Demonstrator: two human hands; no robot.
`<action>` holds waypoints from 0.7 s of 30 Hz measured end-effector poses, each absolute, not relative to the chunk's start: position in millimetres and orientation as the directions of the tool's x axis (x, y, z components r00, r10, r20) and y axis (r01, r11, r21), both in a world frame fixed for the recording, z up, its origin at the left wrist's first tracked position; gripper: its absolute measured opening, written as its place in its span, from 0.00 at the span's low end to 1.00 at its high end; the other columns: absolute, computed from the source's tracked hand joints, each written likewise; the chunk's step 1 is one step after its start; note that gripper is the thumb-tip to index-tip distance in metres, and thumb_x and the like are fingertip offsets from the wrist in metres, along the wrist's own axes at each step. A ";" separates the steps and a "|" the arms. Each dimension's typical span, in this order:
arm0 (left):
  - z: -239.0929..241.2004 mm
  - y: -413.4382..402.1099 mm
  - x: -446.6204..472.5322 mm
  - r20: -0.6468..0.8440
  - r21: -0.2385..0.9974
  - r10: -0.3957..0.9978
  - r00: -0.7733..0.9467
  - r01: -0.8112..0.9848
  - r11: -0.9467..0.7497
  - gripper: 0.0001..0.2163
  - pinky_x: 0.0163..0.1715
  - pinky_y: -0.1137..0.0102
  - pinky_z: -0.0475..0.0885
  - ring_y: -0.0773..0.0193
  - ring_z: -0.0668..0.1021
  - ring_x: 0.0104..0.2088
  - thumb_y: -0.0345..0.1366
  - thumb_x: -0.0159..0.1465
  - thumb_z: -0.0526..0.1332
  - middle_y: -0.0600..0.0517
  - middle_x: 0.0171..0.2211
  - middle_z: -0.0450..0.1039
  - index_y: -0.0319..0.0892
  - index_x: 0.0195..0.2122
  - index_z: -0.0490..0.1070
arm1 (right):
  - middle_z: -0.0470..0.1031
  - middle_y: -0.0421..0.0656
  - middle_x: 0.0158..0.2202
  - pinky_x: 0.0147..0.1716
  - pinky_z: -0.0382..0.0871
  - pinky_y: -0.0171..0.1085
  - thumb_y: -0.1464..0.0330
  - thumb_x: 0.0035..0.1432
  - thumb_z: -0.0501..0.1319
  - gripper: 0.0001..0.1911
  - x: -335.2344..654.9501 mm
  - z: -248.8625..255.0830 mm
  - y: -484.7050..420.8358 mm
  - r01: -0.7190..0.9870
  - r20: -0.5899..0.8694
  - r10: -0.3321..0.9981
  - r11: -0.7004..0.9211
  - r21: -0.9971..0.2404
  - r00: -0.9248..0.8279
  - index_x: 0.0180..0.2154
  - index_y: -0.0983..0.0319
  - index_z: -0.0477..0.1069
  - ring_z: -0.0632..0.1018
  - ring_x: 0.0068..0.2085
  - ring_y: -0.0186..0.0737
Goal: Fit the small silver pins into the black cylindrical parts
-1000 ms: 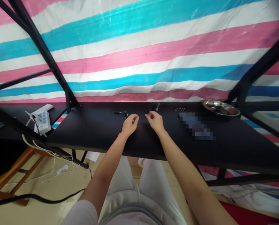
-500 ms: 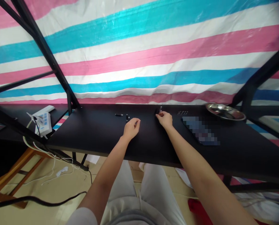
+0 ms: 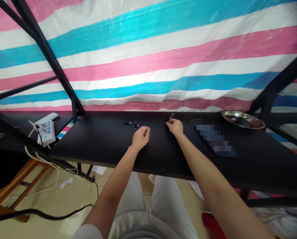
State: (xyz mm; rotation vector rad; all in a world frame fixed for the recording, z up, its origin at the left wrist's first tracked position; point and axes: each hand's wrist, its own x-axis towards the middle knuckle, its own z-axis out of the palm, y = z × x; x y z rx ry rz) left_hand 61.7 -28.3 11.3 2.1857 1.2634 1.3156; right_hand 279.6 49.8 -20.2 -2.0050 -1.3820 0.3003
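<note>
My left hand [image 3: 141,137] is just above the black table with its fingers pinched together; what they hold, if anything, is hidden. Just beyond it, a small black cylinder [image 3: 136,125] stands on end, with a pale bit beside it. A short black tube with a light tip [image 3: 127,122] lies to its left. My right hand [image 3: 175,127] is closed at the far side of the table on a small dark piece with a pale, narrow tip [image 3: 171,116]. Several tiny silvery pieces [image 3: 196,120] lie in a row to its right.
A shiny metal plate [image 3: 262,126] sits at the back right. A flat, pixelated dark thing [image 3: 215,141] lies right of my right forearm. On the left are a white power strip [image 3: 47,131] and cables. Black metal posts [image 3: 51,59] and a striped sheet [image 3: 148,63] stand behind.
Both hands stay in nearly the same place, still closed. The whole view has shifted very slightly; the things on the table look unmoved.
</note>
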 end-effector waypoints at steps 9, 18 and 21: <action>9.6 -27.4 60.5 0.550 0.632 0.812 0.194 0.539 -0.557 0.09 0.29 0.74 0.66 0.71 0.70 0.24 0.35 0.62 0.51 0.52 0.29 0.72 0.40 0.34 0.70 | 0.77 0.46 0.33 0.36 0.66 0.38 0.64 0.48 0.61 0.09 281.3 -20.1 49.5 0.730 0.173 0.898 -0.203 -0.653 0.405 0.31 0.62 0.74 0.76 0.37 0.43; 10.7 -27.8 60.7 0.564 0.621 0.801 0.202 0.535 -0.573 0.09 0.29 0.74 0.67 0.71 0.70 0.24 0.34 0.62 0.51 0.52 0.29 0.72 0.40 0.34 0.70 | 0.77 0.50 0.36 0.39 0.67 0.38 0.68 0.50 0.60 0.11 297.7 -11.2 52.3 0.766 0.105 0.913 -0.263 -0.586 0.394 0.35 0.65 0.75 0.76 0.40 0.45; 10.6 -27.6 60.4 0.567 0.623 0.800 0.198 0.532 -0.574 0.09 0.30 0.74 0.67 0.70 0.71 0.25 0.34 0.62 0.51 0.51 0.29 0.72 0.40 0.34 0.70 | 0.77 0.51 0.37 0.40 0.66 0.38 0.66 0.50 0.61 0.12 296.5 -6.9 50.6 0.754 0.082 0.892 -0.324 -0.571 0.445 0.36 0.64 0.76 0.75 0.42 0.48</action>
